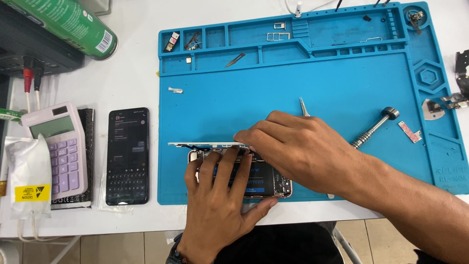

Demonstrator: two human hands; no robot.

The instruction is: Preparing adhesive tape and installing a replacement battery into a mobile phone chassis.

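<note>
An opened phone point(244, 176) lay at the blue mat's point(342, 88) near edge. The left hand point(220, 205) pressed spread fingers on its body while the right hand point(298, 146) pinched the raised screen panel point(205, 144), seemingly thin, stiff, fragile, best gripped along its edges.

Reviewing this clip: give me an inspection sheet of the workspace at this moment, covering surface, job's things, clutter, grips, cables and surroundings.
Surface: blue repair mat on a white table.
Job's things: opened phone with its screen panel lifted on edge along the far side.
Clutter: screwdriver, tweezers, small parts in the mat's trays; second phone lit, calculator, green spray can, white pouch.
Grips: left hand flat on the opened phone; right hand fingertips on the screen panel.
Cables: red and white leads at left.
Surroundings: tiled floor below.
</note>
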